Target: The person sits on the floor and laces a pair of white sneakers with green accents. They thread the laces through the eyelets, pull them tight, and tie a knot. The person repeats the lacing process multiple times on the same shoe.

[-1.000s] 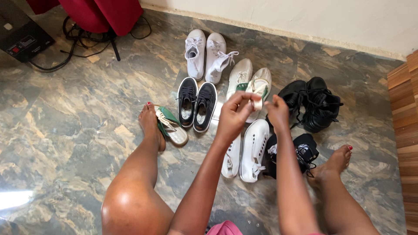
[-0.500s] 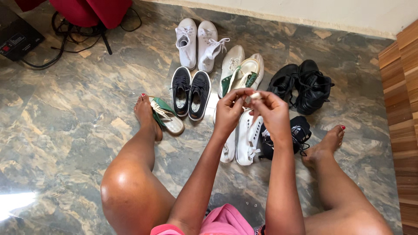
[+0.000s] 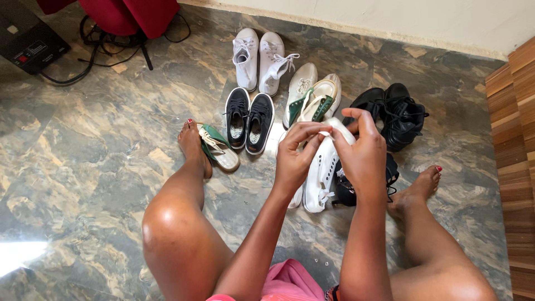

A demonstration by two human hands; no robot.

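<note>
I sit on a marbled floor with my legs spread around several pairs of shoes. My left hand and my right hand meet above a white sneaker pair. Both pinch a small white piece between their fingertips. What the piece is I cannot tell. Behind the hands lie a white-and-green sneaker pair, a black low sneaker pair, a white high-top pair and a black laced pair. A black shoe lies partly hidden under my right wrist.
A green-and-white sandal rests by my left foot; my right foot is near the black shoes. A red draped seat, a black box with cables, a wall and wooden panelling border the floor.
My hands came together from slightly apart. The right hand now curls over the white piece beside the left fingertips. The view shifted a little.
</note>
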